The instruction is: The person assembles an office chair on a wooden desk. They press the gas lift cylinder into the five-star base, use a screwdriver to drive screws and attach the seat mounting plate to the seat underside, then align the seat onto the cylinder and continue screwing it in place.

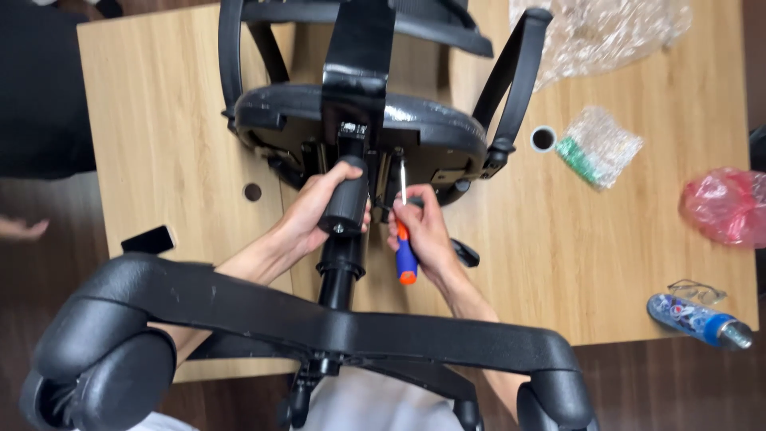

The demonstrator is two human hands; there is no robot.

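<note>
Castor base [319, 327] nearest lens. Left hand [315, 215] clenched round gas cylinder [345, 203]; right hand [427, 235] grasping screwdriver [405, 239], tip beyond fingertips at seat underside [431, 128]. Keep shaft square, cylinder steady.

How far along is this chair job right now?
Done: the wheeled base sits on the upturned chair seat. In hand: the left hand grips a black cylinder while the right hand drives a screwdriver underneath. Left: cannot tell how many screws remain.

We see wooden table [159, 120], crumpled clear plastic wrap [606, 32], bagged hardware packet [600, 146], pink bag [726, 206], plastic bottle [696, 321], eyeglasses [696, 291], phone [149, 239].
</note>
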